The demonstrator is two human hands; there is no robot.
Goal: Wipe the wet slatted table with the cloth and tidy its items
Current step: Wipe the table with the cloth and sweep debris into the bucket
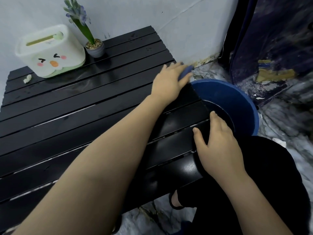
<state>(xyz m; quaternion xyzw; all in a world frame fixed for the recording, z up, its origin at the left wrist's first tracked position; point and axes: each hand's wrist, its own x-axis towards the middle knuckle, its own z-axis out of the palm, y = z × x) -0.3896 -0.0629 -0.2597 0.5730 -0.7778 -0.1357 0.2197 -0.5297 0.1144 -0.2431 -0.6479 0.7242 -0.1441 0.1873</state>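
The black slatted table [71,116] fills the left and middle of the view, with wet sheen on its slats. My left hand [169,82] reaches across to the table's right edge and presses a blue cloth [185,72] there; most of the cloth is hidden under the fingers. My right hand [218,146] grips the table's near right edge, thumb on top and fingers over the side. A white tissue box with a cartoon face [50,51] and a small potted plant [94,47] stand at the back left. A small crumpled white scrap [27,78] lies by the box.
A blue bucket [237,102] holding water sits on the floor right beside the table's right edge. The wall runs behind the table. A dark curtain [271,39] hangs at the right. My dark-clothed knee [254,184] is at the lower right, over marbled floor.
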